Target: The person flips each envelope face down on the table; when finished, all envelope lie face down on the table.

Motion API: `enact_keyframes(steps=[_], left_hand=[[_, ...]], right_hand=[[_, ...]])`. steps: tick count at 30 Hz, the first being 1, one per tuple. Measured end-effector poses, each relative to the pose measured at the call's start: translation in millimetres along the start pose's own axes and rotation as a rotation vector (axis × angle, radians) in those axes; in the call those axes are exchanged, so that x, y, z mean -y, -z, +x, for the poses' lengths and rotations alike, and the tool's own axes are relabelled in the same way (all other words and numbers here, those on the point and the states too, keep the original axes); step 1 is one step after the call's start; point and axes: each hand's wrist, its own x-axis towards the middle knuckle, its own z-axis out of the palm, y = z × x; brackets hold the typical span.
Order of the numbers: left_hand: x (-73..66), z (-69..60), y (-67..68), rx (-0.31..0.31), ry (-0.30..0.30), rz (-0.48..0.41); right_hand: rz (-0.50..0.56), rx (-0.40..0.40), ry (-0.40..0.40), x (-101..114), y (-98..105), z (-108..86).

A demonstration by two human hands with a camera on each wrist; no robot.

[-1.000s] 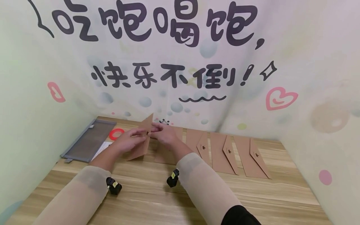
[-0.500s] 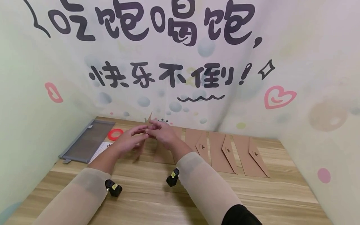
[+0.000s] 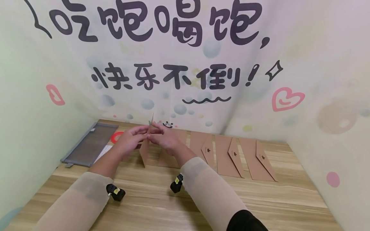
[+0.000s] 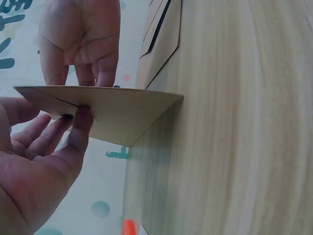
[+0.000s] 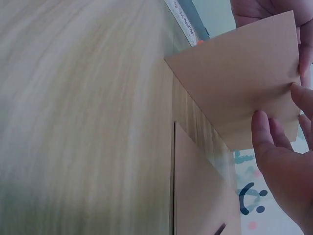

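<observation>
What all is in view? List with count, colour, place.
Held envelope: 1, brown, upright between the hands
Flat envelopes: 4, brown, in a row to the right of the held one, leftmost partly hidden
Ring: 1, red, left, partly behind a hand
Paper: 1, white, beside the pouch
Pouch: 1, grey, far left
Table: 1, wood-toned, underneath
Backdrop: 1, pale with black lettering, behind
Wrist cameras: 2, black, one per wrist
Sleeves: 2, beige, on the forearms
Left hand, right hand: 2, bare, at the held envelope
</observation>
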Motion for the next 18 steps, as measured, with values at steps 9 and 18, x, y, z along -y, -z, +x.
enact_keyframes(steps=[9, 18], left_hand=[[5.5, 1.3, 6.3, -0.067, -0.013, -0.033], [16.8, 6.5, 18.8, -0.089, 0.048, 0.016]], right_hand=[[-0.121, -0.015, 0.005, -6, -5, 1.4], [-0.2, -0.004, -0.01, -12, -12, 3.9]])
